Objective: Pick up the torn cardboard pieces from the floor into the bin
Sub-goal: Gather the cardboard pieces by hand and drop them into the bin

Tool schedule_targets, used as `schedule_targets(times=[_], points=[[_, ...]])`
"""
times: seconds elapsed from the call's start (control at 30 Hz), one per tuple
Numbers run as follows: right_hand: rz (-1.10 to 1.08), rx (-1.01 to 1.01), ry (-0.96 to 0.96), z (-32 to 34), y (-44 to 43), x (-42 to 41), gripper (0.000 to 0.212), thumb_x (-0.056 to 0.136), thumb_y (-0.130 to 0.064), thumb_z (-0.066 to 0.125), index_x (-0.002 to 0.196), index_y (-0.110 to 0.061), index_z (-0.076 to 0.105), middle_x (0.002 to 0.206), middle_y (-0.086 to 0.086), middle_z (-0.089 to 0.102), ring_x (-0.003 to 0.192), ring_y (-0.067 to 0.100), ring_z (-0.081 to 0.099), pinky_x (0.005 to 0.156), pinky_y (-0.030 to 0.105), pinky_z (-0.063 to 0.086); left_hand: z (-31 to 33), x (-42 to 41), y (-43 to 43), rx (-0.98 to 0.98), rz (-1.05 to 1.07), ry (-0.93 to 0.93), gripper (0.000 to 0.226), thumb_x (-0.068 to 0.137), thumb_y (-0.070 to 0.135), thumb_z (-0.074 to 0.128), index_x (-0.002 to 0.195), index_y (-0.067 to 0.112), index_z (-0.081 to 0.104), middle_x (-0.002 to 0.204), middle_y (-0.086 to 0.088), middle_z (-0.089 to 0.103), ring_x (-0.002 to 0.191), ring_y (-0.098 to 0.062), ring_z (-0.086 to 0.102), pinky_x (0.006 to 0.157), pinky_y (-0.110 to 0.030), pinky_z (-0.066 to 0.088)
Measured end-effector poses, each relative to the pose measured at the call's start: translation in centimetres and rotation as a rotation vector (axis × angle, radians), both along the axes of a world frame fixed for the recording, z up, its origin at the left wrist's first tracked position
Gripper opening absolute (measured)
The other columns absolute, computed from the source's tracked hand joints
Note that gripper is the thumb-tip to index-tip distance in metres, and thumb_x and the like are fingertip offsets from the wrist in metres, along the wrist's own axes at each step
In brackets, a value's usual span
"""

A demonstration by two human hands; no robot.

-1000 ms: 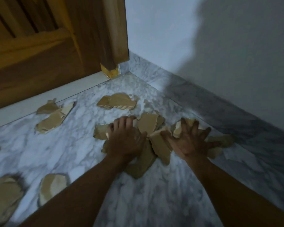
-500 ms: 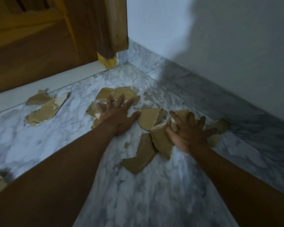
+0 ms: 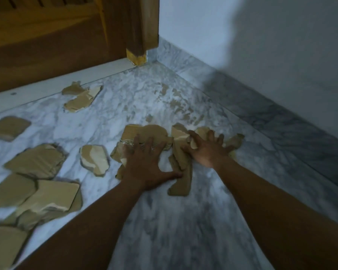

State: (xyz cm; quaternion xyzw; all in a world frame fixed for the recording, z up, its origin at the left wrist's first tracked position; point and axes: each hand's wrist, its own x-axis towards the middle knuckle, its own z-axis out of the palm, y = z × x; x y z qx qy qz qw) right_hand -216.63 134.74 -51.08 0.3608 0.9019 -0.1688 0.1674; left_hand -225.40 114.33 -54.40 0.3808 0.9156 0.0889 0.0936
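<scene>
Both hands are lying palm-down on a cluster of torn cardboard pieces (image 3: 147,133) at frame center, on the marble floor (image 3: 164,221). Left hand (image 3: 144,164) is spreading wide, fingers fanned over the pieces toward 12 o'clock, thumb stretching out to 3 o'clock and touching a long strip (image 3: 180,182) that is running down toward 6. It is pressing flat, not gripping anything I can see. Right hand (image 3: 207,149), just at 3 o'clock of the left, is also spreading wide w/ fingers over crumpled scraps (image 3: 235,140); one scrap is poking up between thumb and index, but can't tell if it's pinched.

More pieces are lying loose: one pale scrap (image 3: 95,159) at 9 o'clock of the left hand, a stack (image 3: 35,162) further toward 9, a big overlapping pile (image 3: 51,197) at 8 o'clock, a lone piece (image 3: 8,127) at 10 near the frame edge, and two pieces (image 3: 80,99) at 11 beside the door sill (image 3: 47,90).

Wooden door (image 3: 57,39) is filling the 11 o'clock corner; white wall (image 3: 261,45) w/ marble skirting (image 3: 271,117) is running from 12 to 4.
</scene>
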Motion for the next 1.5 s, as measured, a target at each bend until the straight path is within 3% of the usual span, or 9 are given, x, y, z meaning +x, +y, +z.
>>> schedule_targets(times=[0.2,0.33,0.43,0.7,0.87,0.97,1.07,1.2,1.5], points=[[0.067,-0.033,-0.022,1.2,-2.9,6.2,0.072,0.087,-0.080,0.037,0.148,-0.068,0.001,0.169,0.007,-0.002,0.153,0.043,-0.003,0.118,0.067,0.010,0.7,5.7,-3.6,0.186,-0.029,0.108,0.101,0.075,0.095,0.027,0.149,0.029,0.047,0.151,-0.006,0.048,0.137,-0.039,0.042,0.112,-0.057,0.029],[0.130,0.117,0.141,1.7,-3.2,8.7,0.094,0.075,-0.094,0.034,0.153,-0.060,-0.007,0.170,0.007,0.001,0.155,0.038,0.004,0.119,0.059,0.008,1.1,6.3,-4.0,0.195,0.015,-0.007,0.133,0.052,0.109,0.019,0.156,0.033,-0.013,0.163,0.000,-0.019,0.154,-0.030,-0.015,0.118,-0.055,-0.021],[-0.268,0.017,0.145,1.9,-2.6,9.2,0.116,0.052,-0.109,0.026,0.151,-0.061,-0.008,0.169,0.004,-0.018,0.153,0.039,-0.016,0.113,0.075,-0.006,1.3,6.1,-3.2,-0.040,-0.034,-0.071,0.134,0.060,0.101,0.044,0.150,0.034,-0.029,0.159,-0.003,-0.032,0.151,-0.034,-0.026,0.115,-0.067,-0.017],[-0.014,-0.069,0.043,0.9,-6.4,7.7,0.113,0.057,-0.102,0.044,0.153,-0.057,0.006,0.169,0.005,-0.004,0.153,0.041,-0.009,0.113,0.074,-0.004,1.4,7.3,-5.0,0.154,0.022,0.105,0.102,0.071,0.090,0.030,0.146,0.023,0.042,0.150,-0.008,0.036,0.143,-0.035,0.027,0.113,-0.057,0.020],[-0.090,0.015,0.042,1.7,-7.6,7.8,0.137,0.050,-0.095,0.065,0.158,-0.035,0.006,0.158,0.016,0.021,0.141,0.045,0.024,0.109,0.061,0.027,0.3,6.7,-6.2,0.100,0.061,0.144,0.119,0.073,0.096,0.014,0.159,0.015,0.024,0.159,-0.013,0.033,0.146,-0.036,0.027,0.113,-0.056,0.024],[-0.240,-0.091,-0.006,2.1,-8.2,7.3,0.144,0.043,-0.090,0.073,0.156,-0.023,0.012,0.155,0.022,0.021,0.139,0.045,0.027,0.106,0.057,0.034,1.3,6.5,-5.8,0.031,0.091,0.181,0.106,0.078,0.088,0.017,0.147,0.012,0.045,0.138,-0.011,0.049,0.125,-0.036,0.042,0.098,-0.052,0.034],[-0.326,-0.165,0.019,2.7,-9.5,7.4,0.138,0.056,-0.078,0.080,0.156,-0.018,0.008,0.156,0.024,0.018,0.141,0.044,0.029,0.107,0.050,0.038,0.8,6.4,-5.7,0.102,0.140,0.172,0.083,0.079,0.083,0.034,0.120,0.017,0.063,0.131,-0.015,0.054,0.124,-0.039,0.047,0.098,-0.055,0.036],[-0.411,-0.258,0.196,2.8,-11.7,8.0,0.114,0.063,-0.061,0.087,0.148,-0.022,0.022,0.141,0.016,0.034,0.117,0.037,0.054,0.082,0.037,0.049,1.0,6.9,-5.8,0.058,0.131,0.165,0.080,0.086,0.075,0.033,0.127,0.011,0.059,0.134,-0.018,0.056,0.115,-0.043,0.050,0.087,-0.053,0.039],[-0.477,-0.433,0.368,2.3,-15.4,10.1,0.053,0.082,-0.028,0.077,0.126,-0.017,0.048,0.115,0.005,0.060,0.096,0.023,0.059,0.076,0.032,0.047,3.6,9.0,-5.8,0.179,0.247,-0.107,0.053,0.100,0.056,0.041,0.119,0.007,0.046,0.111,-0.016,0.056,0.099,-0.040,0.059,0.079,-0.045,0.046]])
